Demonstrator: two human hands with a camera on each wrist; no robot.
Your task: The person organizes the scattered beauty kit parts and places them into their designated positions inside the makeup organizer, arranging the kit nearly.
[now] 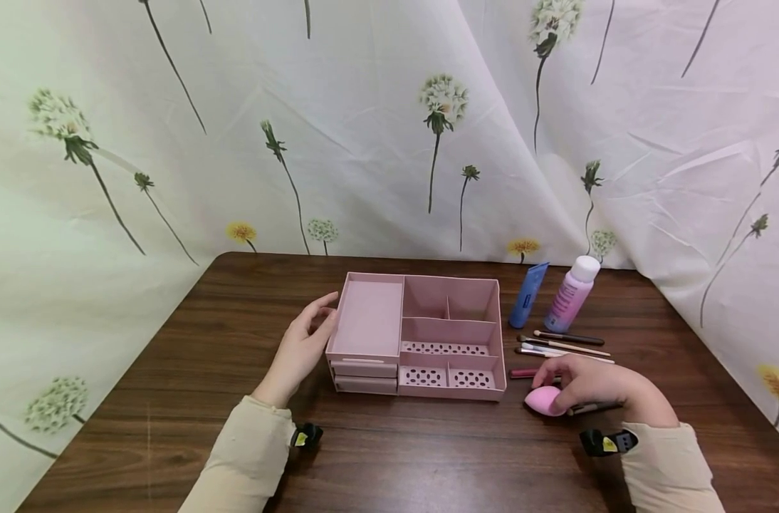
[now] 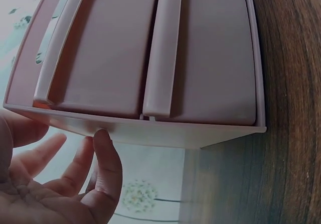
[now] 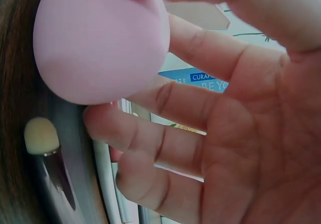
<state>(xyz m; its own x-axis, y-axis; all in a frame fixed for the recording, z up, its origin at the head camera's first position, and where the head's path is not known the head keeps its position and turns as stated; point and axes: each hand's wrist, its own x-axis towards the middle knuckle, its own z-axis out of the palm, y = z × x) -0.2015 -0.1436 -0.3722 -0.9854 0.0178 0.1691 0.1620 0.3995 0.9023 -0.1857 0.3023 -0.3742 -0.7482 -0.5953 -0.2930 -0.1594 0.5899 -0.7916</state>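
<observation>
A pink makeup sponge [image 1: 542, 401] sits low over the table at the right, and my right hand [image 1: 593, 383] pinches it between thumb and fingers. The right wrist view shows the sponge [image 3: 100, 38] up close, with the other fingers spread loosely behind it. To the left stands a pink desk organizer [image 1: 367, 313] with a flat top tray, two small closed drawers and several compartments. Against its left side rests my left hand [image 1: 300, 349], fingers loosely bent; in the left wrist view the fingertips [image 2: 103, 138] meet the organizer's side wall.
Several makeup brushes [image 1: 572, 339] and a dark red stick [image 1: 523, 373] lie near the right hand. One pale-tipped brush [image 3: 42, 138] lies beside the sponge. Behind them stand a blue tube [image 1: 527, 296] and a pink bottle [image 1: 569, 299] with a white cap. A flowered cloth [image 1: 377, 142] hangs behind the table.
</observation>
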